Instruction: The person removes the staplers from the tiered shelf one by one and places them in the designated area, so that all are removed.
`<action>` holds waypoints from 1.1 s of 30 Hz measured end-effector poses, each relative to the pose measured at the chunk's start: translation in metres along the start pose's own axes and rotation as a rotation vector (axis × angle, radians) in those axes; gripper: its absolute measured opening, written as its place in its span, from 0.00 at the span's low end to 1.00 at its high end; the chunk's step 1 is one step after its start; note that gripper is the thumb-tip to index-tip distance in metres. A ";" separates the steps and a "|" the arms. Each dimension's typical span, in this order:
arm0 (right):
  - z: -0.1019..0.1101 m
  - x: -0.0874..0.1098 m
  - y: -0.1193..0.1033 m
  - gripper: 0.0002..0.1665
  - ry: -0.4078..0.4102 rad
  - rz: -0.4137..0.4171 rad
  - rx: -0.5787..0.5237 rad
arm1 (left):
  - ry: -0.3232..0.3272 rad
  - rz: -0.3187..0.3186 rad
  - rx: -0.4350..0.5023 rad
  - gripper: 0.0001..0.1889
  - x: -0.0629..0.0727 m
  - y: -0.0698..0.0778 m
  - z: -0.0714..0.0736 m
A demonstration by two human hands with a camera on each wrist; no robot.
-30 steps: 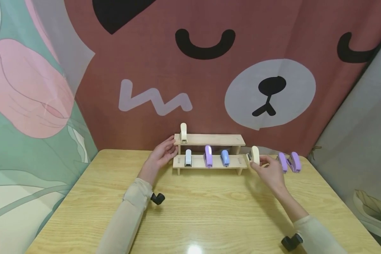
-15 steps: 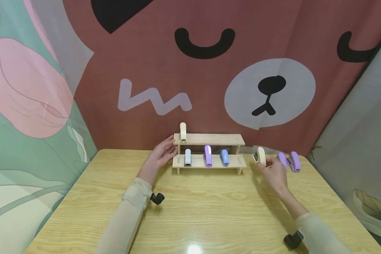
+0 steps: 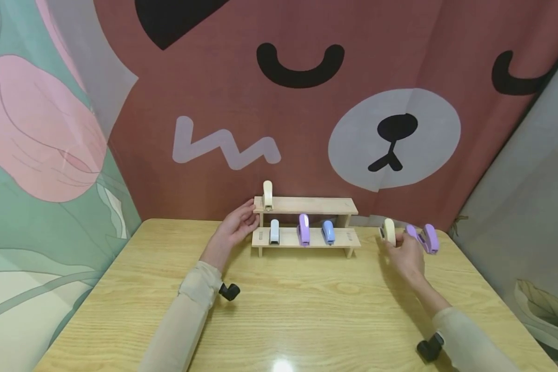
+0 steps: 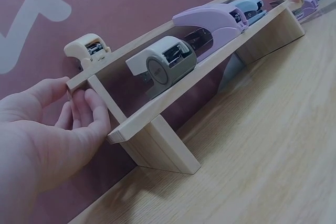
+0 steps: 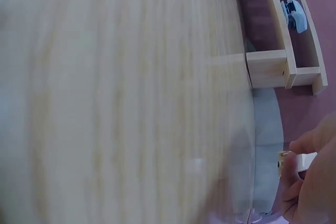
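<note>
My left hand (image 3: pixel 234 227) grips the left end of the upper board of a two-tier wooden shelf (image 3: pixel 316 205). In the left wrist view its thumb lies on top and the fingers curl beneath. Right of the shelf, my right hand (image 3: pixel 406 258) pinches a cream stapler (image 3: pixel 389 231); whether that stapler touches the table cannot be told. Another cream stapler (image 3: pixel 267 194) stands at the left of the upper tier. On the lower tier are a grey-white stapler (image 3: pixel 274 232), a purple stapler (image 3: pixel 304 230) and a blue stapler (image 3: pixel 328 232).
Two purple staplers stand just beyond my right hand; the right one (image 3: pixel 430 238) shows fully, the left one (image 3: pixel 411 231) is partly covered. The wooden table (image 3: pixel 307 310) ends at a curtain (image 3: pixel 214 186) with a bear print, close behind the shelf.
My right hand has carried the cream stapler rightward, away from the shelf's right end and towards the two purple staplers. The left hand stays on the upper board.
</note>
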State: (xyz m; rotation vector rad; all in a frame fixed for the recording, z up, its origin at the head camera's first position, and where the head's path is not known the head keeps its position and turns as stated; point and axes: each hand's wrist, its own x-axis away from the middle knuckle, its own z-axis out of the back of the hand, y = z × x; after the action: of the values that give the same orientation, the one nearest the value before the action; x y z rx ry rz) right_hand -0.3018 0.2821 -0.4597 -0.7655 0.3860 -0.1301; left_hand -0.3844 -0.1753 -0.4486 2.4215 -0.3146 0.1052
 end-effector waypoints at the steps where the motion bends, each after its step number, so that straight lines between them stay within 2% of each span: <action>1: 0.000 0.000 0.002 0.15 0.000 -0.004 0.008 | 0.000 -0.001 0.000 0.24 0.000 0.000 0.000; 6: 0.000 -0.001 0.012 0.18 -0.004 -0.024 0.047 | 0.006 -0.002 -0.005 0.24 0.001 -0.001 0.000; 16: 0.000 0.000 0.030 0.22 -0.030 -0.087 0.002 | 0.002 0.005 -0.043 0.25 0.003 -0.007 0.002; 33: 0.000 -0.007 0.027 0.20 -0.031 -0.067 0.018 | -0.007 -0.020 -0.037 0.24 0.003 -0.002 0.000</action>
State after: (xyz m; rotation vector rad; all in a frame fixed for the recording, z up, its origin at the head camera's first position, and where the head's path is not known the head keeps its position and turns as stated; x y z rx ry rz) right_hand -0.3087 0.3035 -0.4768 -0.7623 0.3293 -0.1838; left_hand -0.3806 -0.1748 -0.4495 2.3881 -0.2931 0.0807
